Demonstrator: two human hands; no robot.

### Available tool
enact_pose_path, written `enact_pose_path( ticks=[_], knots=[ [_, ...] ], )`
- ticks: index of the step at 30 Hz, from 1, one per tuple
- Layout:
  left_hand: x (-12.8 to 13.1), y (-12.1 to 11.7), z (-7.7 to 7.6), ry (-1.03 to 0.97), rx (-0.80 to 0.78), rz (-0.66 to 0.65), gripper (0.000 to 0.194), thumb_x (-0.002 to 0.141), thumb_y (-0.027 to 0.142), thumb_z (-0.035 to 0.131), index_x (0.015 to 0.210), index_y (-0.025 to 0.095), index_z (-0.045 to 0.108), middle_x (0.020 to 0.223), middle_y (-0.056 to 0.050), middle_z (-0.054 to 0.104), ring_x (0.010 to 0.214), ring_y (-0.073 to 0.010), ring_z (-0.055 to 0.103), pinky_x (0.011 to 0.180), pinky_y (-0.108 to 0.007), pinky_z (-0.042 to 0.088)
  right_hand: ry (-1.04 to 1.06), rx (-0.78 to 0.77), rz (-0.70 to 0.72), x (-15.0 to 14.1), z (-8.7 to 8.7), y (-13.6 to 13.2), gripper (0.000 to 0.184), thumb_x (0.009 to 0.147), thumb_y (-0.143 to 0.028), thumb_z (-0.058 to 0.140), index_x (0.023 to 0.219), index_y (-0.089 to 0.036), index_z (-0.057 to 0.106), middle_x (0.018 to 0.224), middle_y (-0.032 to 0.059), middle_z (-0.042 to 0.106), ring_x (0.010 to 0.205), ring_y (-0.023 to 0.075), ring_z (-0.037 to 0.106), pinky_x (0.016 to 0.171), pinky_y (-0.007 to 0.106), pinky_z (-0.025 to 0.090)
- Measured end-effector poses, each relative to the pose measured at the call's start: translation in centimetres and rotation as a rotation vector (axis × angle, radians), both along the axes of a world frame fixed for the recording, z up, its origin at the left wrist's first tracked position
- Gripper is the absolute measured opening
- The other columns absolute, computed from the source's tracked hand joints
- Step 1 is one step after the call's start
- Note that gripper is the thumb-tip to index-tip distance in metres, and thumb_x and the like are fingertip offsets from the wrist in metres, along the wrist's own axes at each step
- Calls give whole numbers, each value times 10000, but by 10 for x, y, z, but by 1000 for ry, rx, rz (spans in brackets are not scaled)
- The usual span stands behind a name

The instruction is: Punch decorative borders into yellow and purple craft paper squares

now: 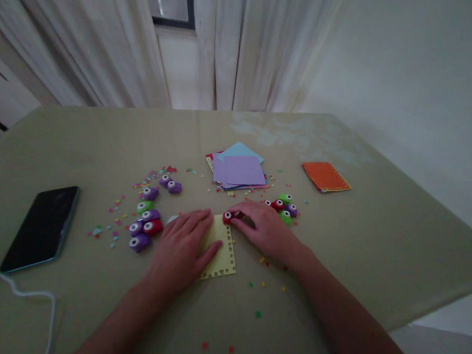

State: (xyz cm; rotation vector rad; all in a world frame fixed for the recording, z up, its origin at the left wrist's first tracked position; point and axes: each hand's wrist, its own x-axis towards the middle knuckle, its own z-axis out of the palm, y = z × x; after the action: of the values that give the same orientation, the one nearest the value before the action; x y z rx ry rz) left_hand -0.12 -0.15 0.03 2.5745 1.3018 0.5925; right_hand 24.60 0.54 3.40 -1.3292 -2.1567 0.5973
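A yellow paper sheet (219,260) lies on the table in front of me, with small shaped holes punched along its right and lower edges. Flat across its left part rests my left hand (186,246), fingers stretched out. At the sheet's upper right corner, my right hand (263,226) grips a small red craft punch (227,218) with a white ring on top. Beyond my left hand sit several purple, red and green punches (152,227). More punches (284,202), red, green and purple, stand just past my right hand, which partly hides them.
Stacked coloured paper (238,170) lies further back, an orange punched paper pad (327,176) to the right. A black tablet (42,228) and a white cable (36,294) are on the left. Tiny paper cutouts (258,314) are scattered over the tablecloth (363,258).
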Motion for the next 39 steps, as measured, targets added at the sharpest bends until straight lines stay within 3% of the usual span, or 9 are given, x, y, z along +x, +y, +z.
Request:
enact_pose_path(
  ticks=[17, 24, 28, 30, 32, 35, 39],
  knots=[
    [0, 0, 1, -18, -5, 4, 516, 1061, 506, 593, 1501, 241, 635, 1542, -121, 655, 1395, -353, 610, 1191, -567, 471, 2, -53, 55, 2, 6, 0, 139, 1035, -156, 686, 1142, -199, 764, 1160, 72, 806, 1090, 224, 722, 1001, 361, 514],
    [1, 0, 2, -26, -11, 9, 527, 1050, 502, 613, 1494, 218, 643, 1524, -132, 666, 1381, -359, 616, 1184, -578, 478, 15, -48, 51, 1, 4, 0, 122, 1049, -199, 677, 1131, -202, 767, 1136, 71, 807, 1072, 225, 723, 1001, 366, 515],
    [1, 0, 2, -30, -14, 9, 510, 1054, 501, 605, 1483, 230, 654, 1531, -130, 661, 1380, -351, 614, 1202, -577, 461, 112, 17, 7, 2, 4, -1, 182, 1090, -334, 615, 1104, -211, 748, 1135, 85, 777, 1111, 236, 690, 1034, 383, 502],
    [1, 1, 2, -22, -21, 13, 519, 1052, 511, 610, 1483, 226, 652, 1541, -124, 654, 1387, -351, 605, 1204, -574, 458, 205, 49, -44, 1, 5, -3, 327, 1123, -436, 523, 994, -212, 724, 1028, 77, 748, 1022, 228, 671, 971, 371, 505],
    [1, 1, 2, -20, -29, 20, 519, 1046, 517, 619, 1473, 225, 658, 1540, -119, 654, 1388, -354, 602, 1194, -572, 467, 366, 41, -128, -5, 6, -3, 489, 1119, -561, 462, 809, -225, 636, 813, 33, 655, 802, 198, 607, 796, 333, 495],
    [2, 2, 2, -23, -24, 18, 489, 1042, 509, 626, 1448, 239, 673, 1529, -114, 663, 1379, -353, 608, 1182, -566, 473, 672, -16, -251, -23, 9, 3, 636, 1046, -719, 495, 621, -250, 429, 597, -36, 421, 565, 148, 389, 575, 300, 363],
    [2, 3, 2, -5, -9, 5, 493, 1043, 500, 625, 1433, 202, 676, 1519, -131, 666, 1364, -364, 610, 1166, -578, 481, 865, -205, -232, -54, 23, 20, 707, 963, -749, 614, 539, -258, 335, 490, -81, 275, 459, 98, 223, 476, 290, 208]
  ],
)
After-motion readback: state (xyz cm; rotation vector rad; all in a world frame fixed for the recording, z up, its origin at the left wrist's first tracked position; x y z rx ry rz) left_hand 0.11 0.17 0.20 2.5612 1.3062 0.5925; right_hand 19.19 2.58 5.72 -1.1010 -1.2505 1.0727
